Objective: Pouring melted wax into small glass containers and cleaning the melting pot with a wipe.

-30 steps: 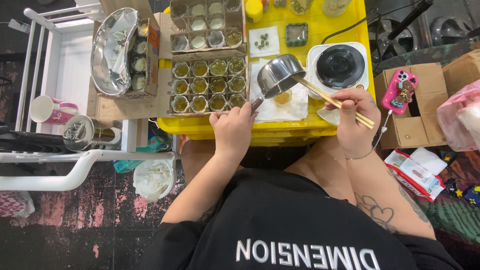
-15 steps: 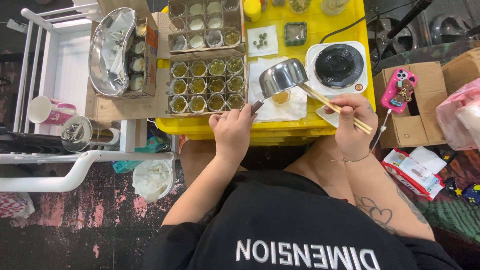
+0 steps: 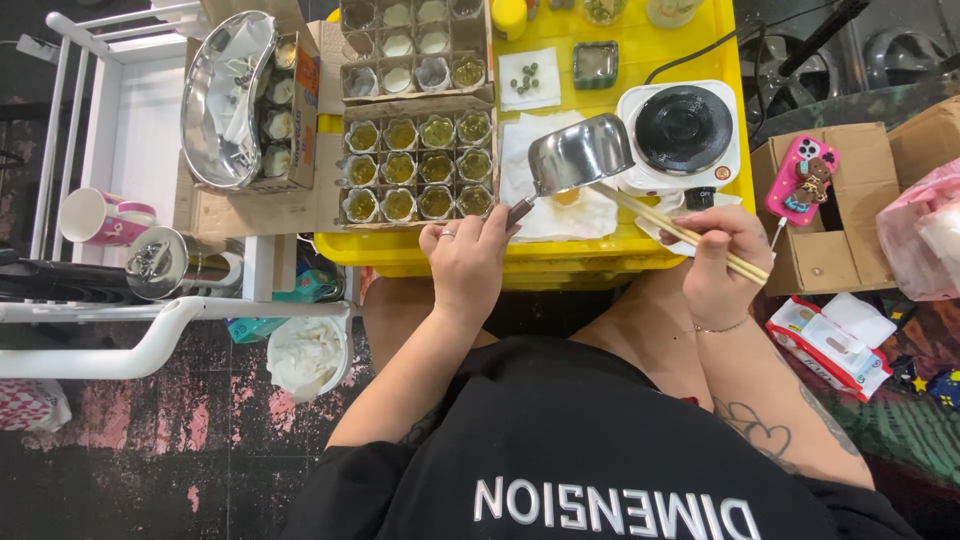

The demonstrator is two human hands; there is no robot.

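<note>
My left hand [image 3: 466, 260] grips the dark handle of a small steel saucepan [image 3: 580, 152], held tilted above a white cloth [image 3: 535, 215] on the yellow tray [image 3: 480, 252]. My right hand [image 3: 722, 255] holds a pair of wooden chopsticks [image 3: 668, 229] whose tips reach under the pan. Left of the pan stands a cardboard box of small glass jars [image 3: 418, 168] filled with yellow-green stuff. A second box of jars [image 3: 415, 48] with paler fill sits behind it.
A white hot plate with a black top [image 3: 682, 132] stands right of the pan. A steel kidney dish [image 3: 222, 95] rests on a box at left. A pink phone [image 3: 798, 180] lies on a cardboard box. Cups [image 3: 100, 215] sit on a white rack.
The saucepan has tipped a little more and shifted slightly left over the cloth. Both hands stay in nearly the same place.
</note>
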